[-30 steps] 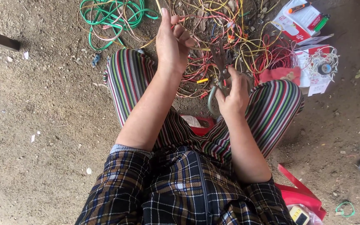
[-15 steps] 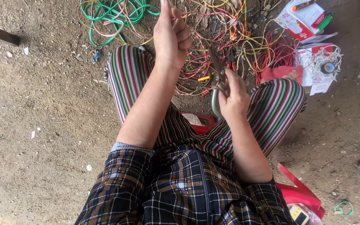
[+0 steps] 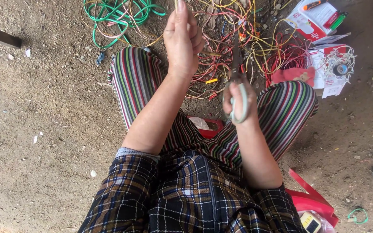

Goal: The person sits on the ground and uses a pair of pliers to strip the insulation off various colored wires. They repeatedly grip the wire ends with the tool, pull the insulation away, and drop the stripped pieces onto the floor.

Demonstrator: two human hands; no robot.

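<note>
Seen from above, seated on the bare packed-earth ground (image 3: 44, 129); all places are given from my striped trouser knees (image 3: 134, 82).

1. The tangled heap of red, yellow and orange insulated wires (image 3: 238, 39) lies just beyond the knees, within arm's reach, I judge, so strands can be drawn up singly. A coil of green cable (image 3: 117, 13) lies beyond the left knee.
2. The open white-and-red cardboard box (image 3: 316, 17), beyond the right knee, holds an orange-handled tool and a red-and-green one; a small roll of tape sits on a second carton nearer the knee.
3. My left hand (image 3: 184, 39), raised above the knees, is pressed together, pinching a thin wire strand (image 3: 176, 4) upright, probably to keep it taut.
4. My right hand (image 3: 238, 101), over the right knee, is curled through the pale green loop handles of metal scissors (image 3: 237, 73), blades pointing away toward the heap.
</note>
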